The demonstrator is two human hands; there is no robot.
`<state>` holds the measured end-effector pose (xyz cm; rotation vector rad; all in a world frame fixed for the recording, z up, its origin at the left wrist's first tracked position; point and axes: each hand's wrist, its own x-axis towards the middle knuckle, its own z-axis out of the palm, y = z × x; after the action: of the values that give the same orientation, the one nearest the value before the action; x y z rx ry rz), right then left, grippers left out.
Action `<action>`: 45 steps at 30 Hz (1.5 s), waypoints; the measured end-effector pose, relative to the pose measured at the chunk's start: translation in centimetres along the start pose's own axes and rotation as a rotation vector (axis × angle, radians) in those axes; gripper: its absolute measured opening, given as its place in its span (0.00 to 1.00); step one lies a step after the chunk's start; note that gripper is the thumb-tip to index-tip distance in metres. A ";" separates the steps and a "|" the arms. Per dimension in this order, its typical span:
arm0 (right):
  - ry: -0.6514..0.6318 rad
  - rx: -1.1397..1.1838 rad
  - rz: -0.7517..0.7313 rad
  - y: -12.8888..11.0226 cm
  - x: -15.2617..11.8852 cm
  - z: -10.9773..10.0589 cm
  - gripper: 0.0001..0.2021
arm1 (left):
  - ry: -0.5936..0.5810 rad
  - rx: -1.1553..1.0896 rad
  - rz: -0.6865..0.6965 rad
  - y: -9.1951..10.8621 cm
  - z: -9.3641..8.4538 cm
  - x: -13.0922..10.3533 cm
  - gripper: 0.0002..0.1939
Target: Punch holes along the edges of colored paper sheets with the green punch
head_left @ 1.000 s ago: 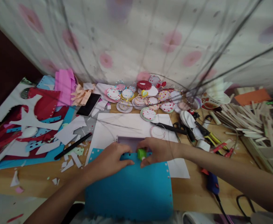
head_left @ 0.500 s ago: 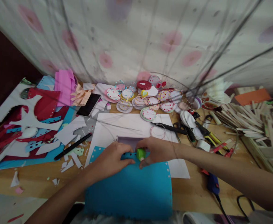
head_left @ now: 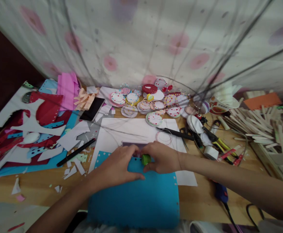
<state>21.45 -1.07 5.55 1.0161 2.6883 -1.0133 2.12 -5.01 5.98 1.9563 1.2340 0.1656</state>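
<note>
Sitting in right hand [head_left: 164, 157], near left hand [head_left: 116, 165]: green tool [head_left: 145, 159]

The single view looks from the person's head, above the near edge of the light-brown wooden tabletop [head_left: 199, 200], facing forward and steeply down. It takes in the bare left hand [head_left: 118, 165] and bare right hand [head_left: 162, 157] from close above, near mid-frame, and reaches back to the white, pink-flowered backdrop [head_left: 131, 45] filling the top.
</note>
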 end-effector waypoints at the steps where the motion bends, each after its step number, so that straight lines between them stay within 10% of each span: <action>1: 0.003 0.002 -0.006 -0.1 0.0 0.0 0.14 | 0.010 0.013 -0.004 0.2 0.0 0.1 0.41; 3: 0.009 0.008 -0.017 -0.2 0.1 0.0 0.16 | 0.022 0.034 0.017 0.6 0.2 0.4 0.52; 9: 0.026 0.033 -0.013 -0.6 0.1 0.2 0.14 | 0.051 0.043 0.066 0.7 0.9 1.5 0.35; 19: 0.032 0.063 -0.087 0.4 0.0 0.1 0.16 | -0.035 0.102 0.062 0.4 0.3 0.7 0.44; 25: -0.023 0.105 -0.105 1.6 -0.5 -0.1 0.18 | -0.077 -0.055 0.000 -1.1 0.1 0.5 0.21; 39: -0.036 0.414 -0.039 2.2 -0.9 -1.2 0.18 | -0.013 -0.116 -0.093 -0.4 -0.3 0.1 0.25; 45: -0.068 0.534 0.082 3.8 -1.1 -0.9 0.22 | -0.013 -0.007 -0.031 -1.0 0.0 -0.1 0.10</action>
<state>24.79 0.99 4.43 1.1243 2.3433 -1.7632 1.41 -4.86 5.31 1.9287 1.2526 0.1408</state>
